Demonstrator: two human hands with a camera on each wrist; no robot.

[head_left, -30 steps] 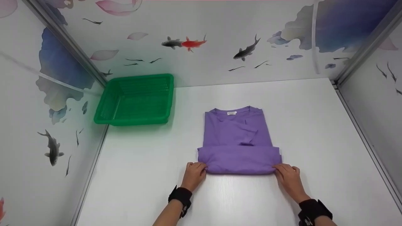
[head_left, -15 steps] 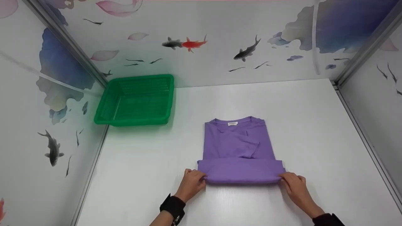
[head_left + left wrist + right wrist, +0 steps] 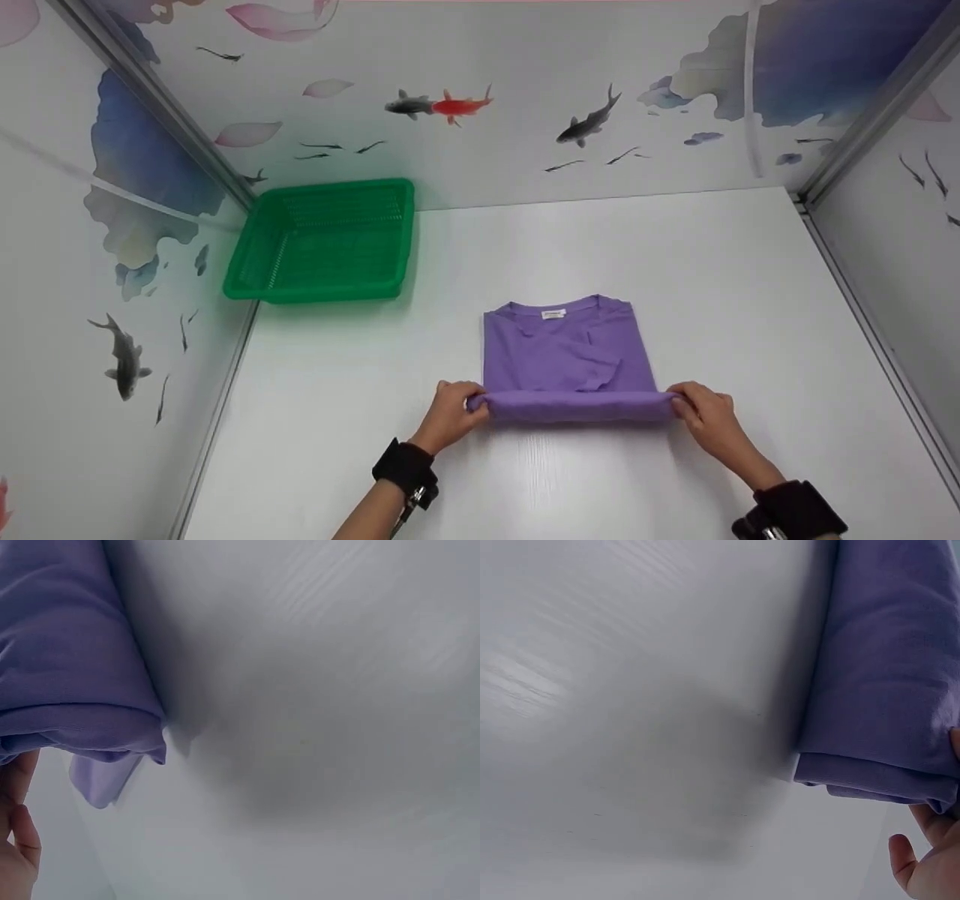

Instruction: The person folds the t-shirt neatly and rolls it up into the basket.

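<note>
A purple shirt (image 3: 566,352) lies on the white table, its collar and white label toward the back wall and its sleeves folded inward. Its near part is folded up into a thick band, lifted a little at the front. At the band's left end my left hand (image 3: 451,412) pinches the cloth. My right hand (image 3: 709,420) pinches the opposite end. In the left wrist view the layered cloth (image 3: 67,660) hangs over the table beside the fingers (image 3: 24,829). The right wrist view shows the other end of the folded shirt (image 3: 885,690), with some fingertips hidden by the cloth.
A green plastic basket (image 3: 330,292) stands at the back left of the white table (image 3: 750,300). Printed panels with fish and petals wall in the back and both sides. Each wrist wears a black strap (image 3: 406,465).
The shirt has slid toward me. Since half a second ago, both hands have raised the folded band and moved it slightly away from me, so it looks narrower. The basket has stayed put.
</note>
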